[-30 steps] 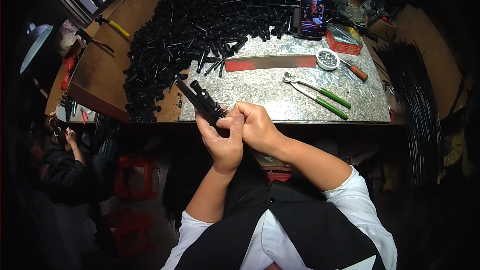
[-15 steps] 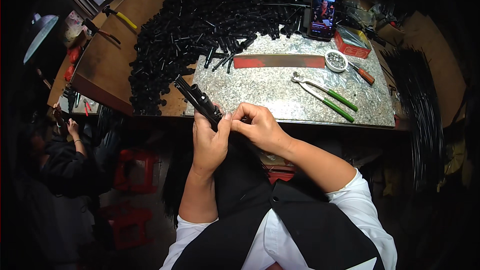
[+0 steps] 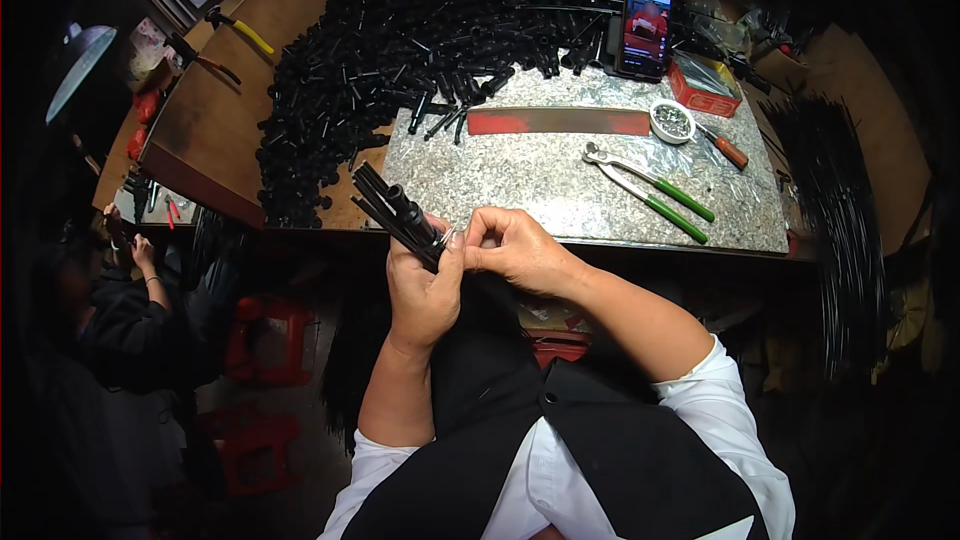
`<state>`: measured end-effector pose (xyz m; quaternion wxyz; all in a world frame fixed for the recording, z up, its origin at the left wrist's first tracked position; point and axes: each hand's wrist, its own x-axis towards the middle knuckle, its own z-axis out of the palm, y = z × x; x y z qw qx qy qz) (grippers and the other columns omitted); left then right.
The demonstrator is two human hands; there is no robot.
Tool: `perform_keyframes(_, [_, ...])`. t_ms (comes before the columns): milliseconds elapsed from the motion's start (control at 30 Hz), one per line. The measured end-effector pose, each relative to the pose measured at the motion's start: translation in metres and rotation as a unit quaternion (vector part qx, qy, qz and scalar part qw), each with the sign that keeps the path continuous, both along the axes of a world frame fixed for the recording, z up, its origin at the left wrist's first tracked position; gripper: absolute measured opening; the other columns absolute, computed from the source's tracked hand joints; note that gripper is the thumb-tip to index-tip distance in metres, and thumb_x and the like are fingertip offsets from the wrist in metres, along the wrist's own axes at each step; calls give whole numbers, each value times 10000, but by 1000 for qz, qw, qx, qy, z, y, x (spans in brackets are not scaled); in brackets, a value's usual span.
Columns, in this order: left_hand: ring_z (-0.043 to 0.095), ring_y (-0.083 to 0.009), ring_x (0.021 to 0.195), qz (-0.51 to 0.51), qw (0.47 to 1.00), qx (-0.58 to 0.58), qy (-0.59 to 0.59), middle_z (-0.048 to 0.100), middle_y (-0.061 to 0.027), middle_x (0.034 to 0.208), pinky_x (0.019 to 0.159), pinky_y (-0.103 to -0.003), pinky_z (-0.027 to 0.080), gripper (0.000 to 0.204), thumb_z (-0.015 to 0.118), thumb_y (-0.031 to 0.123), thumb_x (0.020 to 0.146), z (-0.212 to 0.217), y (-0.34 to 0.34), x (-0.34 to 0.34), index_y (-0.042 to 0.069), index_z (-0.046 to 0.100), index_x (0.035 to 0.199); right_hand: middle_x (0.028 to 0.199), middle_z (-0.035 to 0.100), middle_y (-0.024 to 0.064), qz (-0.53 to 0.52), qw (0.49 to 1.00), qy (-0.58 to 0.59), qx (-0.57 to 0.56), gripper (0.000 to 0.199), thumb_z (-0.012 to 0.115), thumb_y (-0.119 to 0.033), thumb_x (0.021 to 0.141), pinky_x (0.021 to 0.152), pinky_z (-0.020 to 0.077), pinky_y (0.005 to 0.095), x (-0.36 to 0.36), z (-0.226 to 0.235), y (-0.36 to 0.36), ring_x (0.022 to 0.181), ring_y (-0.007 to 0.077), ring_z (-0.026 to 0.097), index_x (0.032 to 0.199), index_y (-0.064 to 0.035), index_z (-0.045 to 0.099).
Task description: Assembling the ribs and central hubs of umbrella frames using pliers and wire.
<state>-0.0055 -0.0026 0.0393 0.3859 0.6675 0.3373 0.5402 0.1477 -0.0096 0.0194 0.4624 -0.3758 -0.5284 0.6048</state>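
My left hand (image 3: 422, 292) is wrapped round a bundle of thin black rods (image 3: 376, 198), which slants up to the left at the table's front edge. A thicker black tubular fitting (image 3: 408, 210) lies against the rods in the same grip. Something small and shiny shows by my left thumb, too small to name. Close beside that thumb, my right hand (image 3: 522, 252) is closed in a pinch. What its fingertips hold, if anything, cannot be made out.
A heap of black tubular parts (image 3: 400, 60) covers the back and left of the bench. On the speckled slab (image 3: 520, 180) lie green-handled pincers (image 3: 650, 195), a red-brown strip (image 3: 560, 121), a white cup (image 3: 672, 122) and a screwdriver (image 3: 730, 151). A phone (image 3: 645, 30) stands behind.
The rods in my left hand have turned slightly and fanned apart a little. My right hand stays pinched beside the left thumb, barely moved. The phone's picture has changed.
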Motion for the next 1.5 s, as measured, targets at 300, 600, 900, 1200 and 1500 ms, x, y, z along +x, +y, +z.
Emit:
perform_keyframes(300, [567,-117,787,-73,992,-36,-92,561,-59,930,733,-251,463,203,616,-65,818,2,-11,10,3,526,986,829,616,74,-57,988,-84,119,243,740,-146,788,696,496,274,38,20,-28,770,127,591,879,2,571])
perform_keyframes(600, [565,-152,620,-137,950,-120,-252,571,-114,881,584,-266,483,123,584,16,872,3,-6,22,49,495,949,840,550,149,-280,716,-599,222,286,688,-234,811,674,477,407,153,40,-63,771,341,567,878,-10,522])
perform_keyframes(900, [484,-96,509,-177,949,-174,-193,546,-79,682,477,-211,411,103,564,30,905,0,-8,22,55,474,861,860,550,168,-249,632,-713,175,317,661,-284,826,702,483,423,168,12,-73,811,349,568,881,1,534])
perform_keyframes(1200, [561,-153,648,-195,945,-146,-217,557,-85,738,619,-291,488,96,549,12,909,-9,-5,16,55,464,914,807,549,174,-288,649,-669,218,210,596,-194,877,665,467,426,158,13,-70,755,352,565,864,-3,511])
perform_keyframes(1500, [534,-118,538,-236,932,-192,-196,523,-34,628,537,-266,467,171,610,-8,866,-9,3,8,51,450,864,837,549,139,-225,784,-520,253,324,757,-118,707,615,429,389,124,55,-88,730,305,560,788,-27,457])
